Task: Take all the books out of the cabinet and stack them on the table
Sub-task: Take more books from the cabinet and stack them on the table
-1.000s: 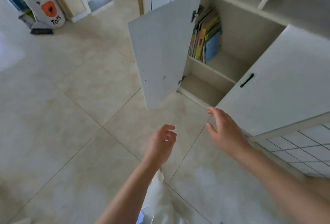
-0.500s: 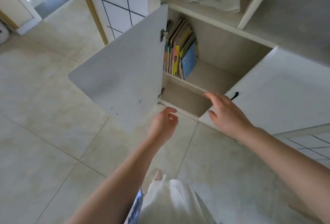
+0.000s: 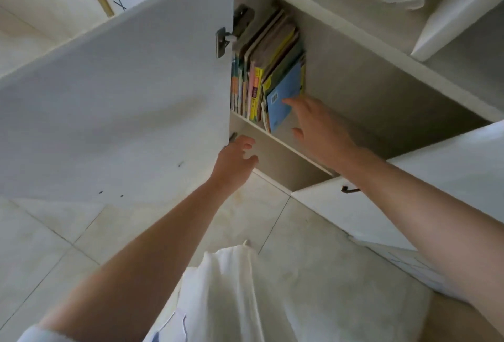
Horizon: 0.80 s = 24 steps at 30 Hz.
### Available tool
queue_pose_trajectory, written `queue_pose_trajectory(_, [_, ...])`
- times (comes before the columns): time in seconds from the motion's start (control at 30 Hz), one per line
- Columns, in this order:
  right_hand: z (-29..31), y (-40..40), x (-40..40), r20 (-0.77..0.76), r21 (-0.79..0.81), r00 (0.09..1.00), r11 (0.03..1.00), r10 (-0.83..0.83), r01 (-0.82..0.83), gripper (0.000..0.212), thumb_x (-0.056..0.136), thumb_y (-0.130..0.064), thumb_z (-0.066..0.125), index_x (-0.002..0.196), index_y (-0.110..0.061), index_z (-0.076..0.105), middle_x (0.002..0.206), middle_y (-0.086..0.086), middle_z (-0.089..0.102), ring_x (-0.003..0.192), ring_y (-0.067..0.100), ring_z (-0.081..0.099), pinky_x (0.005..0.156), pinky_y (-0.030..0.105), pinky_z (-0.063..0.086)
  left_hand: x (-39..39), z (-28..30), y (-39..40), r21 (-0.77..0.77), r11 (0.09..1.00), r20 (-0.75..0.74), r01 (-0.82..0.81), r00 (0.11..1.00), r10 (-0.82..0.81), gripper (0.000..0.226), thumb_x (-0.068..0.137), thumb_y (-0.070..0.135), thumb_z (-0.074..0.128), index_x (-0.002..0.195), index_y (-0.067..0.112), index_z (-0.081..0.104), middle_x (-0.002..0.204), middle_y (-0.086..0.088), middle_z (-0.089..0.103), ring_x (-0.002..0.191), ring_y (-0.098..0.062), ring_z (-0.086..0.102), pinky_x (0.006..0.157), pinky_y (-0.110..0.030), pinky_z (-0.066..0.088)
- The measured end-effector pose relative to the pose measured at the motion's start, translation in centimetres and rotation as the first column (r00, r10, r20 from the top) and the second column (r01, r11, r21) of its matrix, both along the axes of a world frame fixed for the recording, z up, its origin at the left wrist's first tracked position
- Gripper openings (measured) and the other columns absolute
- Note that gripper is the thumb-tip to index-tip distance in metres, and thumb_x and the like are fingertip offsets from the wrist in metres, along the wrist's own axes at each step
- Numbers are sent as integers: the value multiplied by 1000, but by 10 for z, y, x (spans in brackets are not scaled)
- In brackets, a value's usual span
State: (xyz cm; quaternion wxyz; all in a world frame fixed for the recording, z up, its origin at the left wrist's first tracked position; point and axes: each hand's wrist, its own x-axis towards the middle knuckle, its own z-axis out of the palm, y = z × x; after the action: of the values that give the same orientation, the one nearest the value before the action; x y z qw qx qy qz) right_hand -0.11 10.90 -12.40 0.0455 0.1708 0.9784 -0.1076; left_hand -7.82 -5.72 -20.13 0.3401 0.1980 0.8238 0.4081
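Your right hand (image 3: 317, 126) is in the cabinet (image 3: 362, 68) now, fingers straight and spread, holding nothing, fingertips right at the blue book (image 3: 283, 96) on the near right end of the row; whether they touch the cover, you can't tell from here. The books (image 3: 261, 68) stand on the upper shelf (image 3: 275, 139), packed against the left wall just behind the hinge (image 3: 231, 33), leaning a little to the right. Your left hand (image 3: 234, 158) hovers lower down, by the bottom edge of the open left door (image 3: 122, 101), fingers loosely curled and holding nothing. The right door (image 3: 409, 191), with its dark handle (image 3: 350, 190), swings out under your right forearm. Pale tiled floor (image 3: 54, 246) lies below.
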Motion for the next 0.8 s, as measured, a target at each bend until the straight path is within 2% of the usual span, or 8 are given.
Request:
queue_pose_trajectory(0.1, [-27, 25, -24, -21, 30, 1000, 999, 16, -15, 56, 90, -9, 60, 142, -13, 40, 138, 11, 47, 126, 29, 44, 98, 36, 39, -16, -31, 23, -35, 998, -24, -57, 998, 56, 37, 89, 14, 63, 125, 18, 56, 127, -1, 60, 116, -19, 56, 90, -20, 39])
queue_pose_trajectory(0.2, [-56, 50, -45, 15, 80, 998, 994, 69, -70, 64, 83, -4, 67, 141, -11, 40, 138, 14, 48, 127, 32, 43, 101, 39, 39, -32, -57, 45, -34, 996, -32, -78, 997, 77, 40, 89, 15, 62, 128, 16, 54, 130, -2, 60, 119, -20, 56, 92, -20, 39])
queue_pose_trajectory(0.3, [-82, 78, -69, 31, 177, 996, 981, 82, -86, 81, 75, -1, 74, 144, -12, 34, 143, 13, 44, 130, 37, 39, 97, 46, 44, -46, -77, 70, -31, 997, -37, -66, 997, 65, 45, 89, 16, 61, 133, 16, 50, 134, -4, 58, 124, -22, 53, 101, -30, 43])
queue_pose_trajectory(0.4, [-98, 94, -93, 11, 217, 996, 972, 93, -93, 84, 74, -5, 74, 146, -13, 31, 145, 13, 40, 129, 42, 37, 95, 50, 45, -53, -95, 89, 1, 997, -52, -78, 996, 78, 48, 90, 17, 61, 136, 17, 47, 136, -4, 57, 124, -24, 53, 101, -39, 47])
queue_pose_trajectory(0.5, [-111, 101, -109, -34, 248, 992, 962, 124, -112, 76, 75, -6, 74, 140, -12, 37, 142, 13, 43, 127, 40, 40, 93, 48, 45, -57, -110, 107, 24, 993, -53, -115, 992, 117, 51, 90, 19, 64, 138, 15, 46, 136, -4, 58, 122, -24, 56, 97, -34, 47])
queue_pose_trajectory(0.63, [-121, 107, -117, -97, 321, 983, 940, 159, -120, 69, 71, -9, 77, 131, -7, 43, 136, 18, 46, 120, 41, 44, 90, 47, 46, -53, -126, 123, 60, 982, -35, -176, 983, 179, 43, 90, 20, 65, 130, 14, 52, 128, -3, 62, 117, -20, 58, 80, -21, 40])
queue_pose_trajectory(0.73, [-126, 114, -115, -114, 363, 975, 922, 189, -136, 65, 69, -13, 78, 126, -8, 47, 132, 18, 48, 118, 42, 45, 88, 46, 46, -48, -137, 131, 126, 975, -75, -185, 978, 196, 42, 89, 19, 67, 128, 11, 53, 126, -7, 62, 117, -22, 57, 86, -24, 44])
queue_pose_trajectory(0.8, [-130, 117, -110, -121, 384, 973, 913, 197, -137, 59, 68, -14, 80, 118, -9, 48, 125, 17, 50, 111, 42, 46, 83, 47, 46, -45, -144, 134, 155, 970, -117, -187, 972, 206, 45, 88, 21, 69, 128, 12, 53, 124, -7, 64, 115, -23, 59, 90, -32, 52])
